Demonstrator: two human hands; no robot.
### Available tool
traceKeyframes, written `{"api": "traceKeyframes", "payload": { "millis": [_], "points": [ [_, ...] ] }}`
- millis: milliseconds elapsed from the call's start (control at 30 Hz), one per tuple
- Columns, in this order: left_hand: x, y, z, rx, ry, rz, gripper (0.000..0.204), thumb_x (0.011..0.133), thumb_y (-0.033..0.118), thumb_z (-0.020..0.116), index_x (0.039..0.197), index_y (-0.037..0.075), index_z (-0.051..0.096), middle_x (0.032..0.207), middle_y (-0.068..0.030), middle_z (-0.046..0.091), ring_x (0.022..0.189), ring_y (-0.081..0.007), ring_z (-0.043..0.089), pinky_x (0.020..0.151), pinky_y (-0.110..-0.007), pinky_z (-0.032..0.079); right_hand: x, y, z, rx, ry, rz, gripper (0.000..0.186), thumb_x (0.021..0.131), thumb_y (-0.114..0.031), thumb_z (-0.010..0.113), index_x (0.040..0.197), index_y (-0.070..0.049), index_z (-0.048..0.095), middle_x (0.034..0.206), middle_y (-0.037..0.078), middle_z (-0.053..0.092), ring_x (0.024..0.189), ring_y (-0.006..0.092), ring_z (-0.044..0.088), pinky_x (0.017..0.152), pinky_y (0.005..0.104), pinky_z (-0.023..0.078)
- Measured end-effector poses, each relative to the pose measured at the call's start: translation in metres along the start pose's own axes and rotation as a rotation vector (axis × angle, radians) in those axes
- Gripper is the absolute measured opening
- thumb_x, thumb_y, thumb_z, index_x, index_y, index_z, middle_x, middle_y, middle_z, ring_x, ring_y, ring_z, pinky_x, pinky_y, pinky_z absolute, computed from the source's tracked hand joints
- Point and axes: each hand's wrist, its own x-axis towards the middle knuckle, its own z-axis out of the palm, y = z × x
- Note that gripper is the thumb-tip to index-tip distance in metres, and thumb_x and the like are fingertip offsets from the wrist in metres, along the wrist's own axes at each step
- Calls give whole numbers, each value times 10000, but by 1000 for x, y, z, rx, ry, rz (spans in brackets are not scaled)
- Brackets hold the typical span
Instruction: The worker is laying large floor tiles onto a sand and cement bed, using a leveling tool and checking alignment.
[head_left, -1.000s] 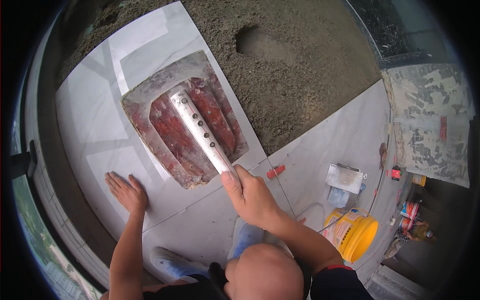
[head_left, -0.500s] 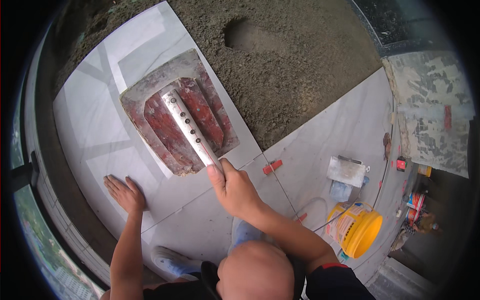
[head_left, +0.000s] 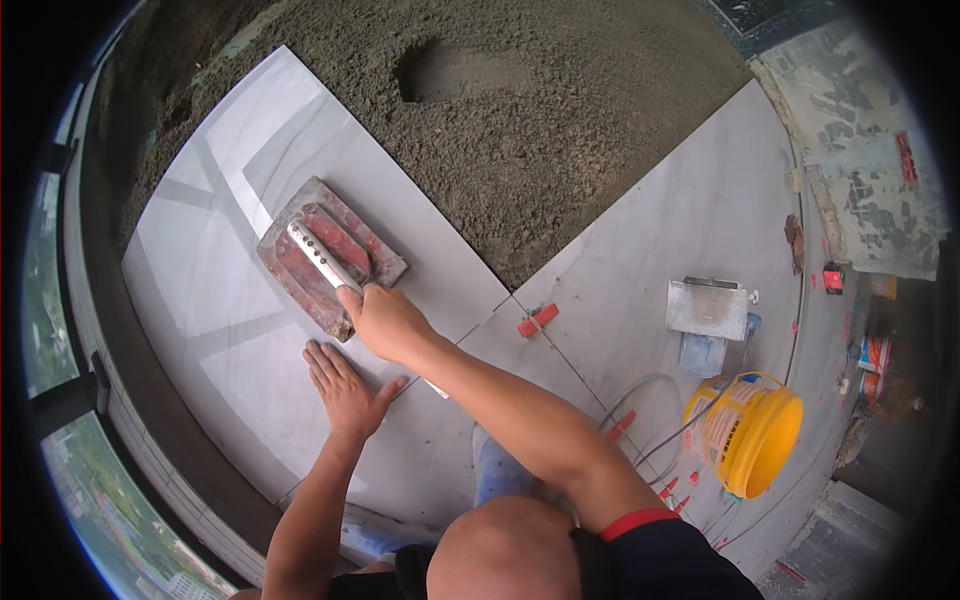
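My left hand [head_left: 340, 390] lies on a white marble-look tile [head_left: 200, 280], fingers spread, near the joint with the tile below. My right hand [head_left: 385, 320] grips the silver handle of a flat, dirty red-and-grey tamping board [head_left: 335, 240], which is over the tile above and right of my left hand. The handle carries a row of small bolts. Whether the board touches the tile, I cannot tell. A red plastic wedge [head_left: 537, 321] sits at a tile joint right of my right hand. My feet in blue shoe covers [head_left: 495, 465] are partly hidden below.
Rough grey mortar [head_left: 540, 140] surrounds the tile's far edges, with a hollow in it. On the right lie a metal box [head_left: 705, 305] on blue plastic, a yellow bucket [head_left: 760, 440], cables and more wedges [head_left: 620, 428]. A window [head_left: 70, 480] runs along the left.
The board and my right hand have moved left, and the board looks smaller, farther from the camera. My left hand has shifted up and right on the tile. The view has shifted.
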Motion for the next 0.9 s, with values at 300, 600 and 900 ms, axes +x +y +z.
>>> {"api": "traceKeyframes", "payload": {
  "millis": [300, 600, 900],
  "points": [
    [0, -11, 6, 75, -76, -50, 1485, 657, 783, 746, 1507, -203, 32, 1615, -371, 8, 1530, -476, -38, 1235, -547, 55, -72, -61, -83, 157, 159, -250, 542, 1069, -438, 416, 964, 68, 580, 740, 297, 671, 746, 483, 685, 654, 523, 551],
    [-3, 5, -5, 68, -135, -88, 1427, 675, 683, 797, 1507, -203, 49, 1612, -377, 26, 1532, -475, -11, 1241, -527, 72, -38, 30, -1, -18, 61, 57, 584, 1058, -481, 409, 973, 56, 625, 843, 293, 695, 814, 469, 697, 720, 530, 568],
    [-7, -16, 20, 248, 31, -30, 1213, 773, 550, 796, 1510, -169, 157, 1601, -333, 183, 1523, -438, 142, 1222, -502, 175, -27, 7, 5, 131, -33, -86, 489, 1051, -364, 467, 954, 93, 612, 856, 298, 703, 843, 442, 714, 745, 492, 586]
  ]
}}
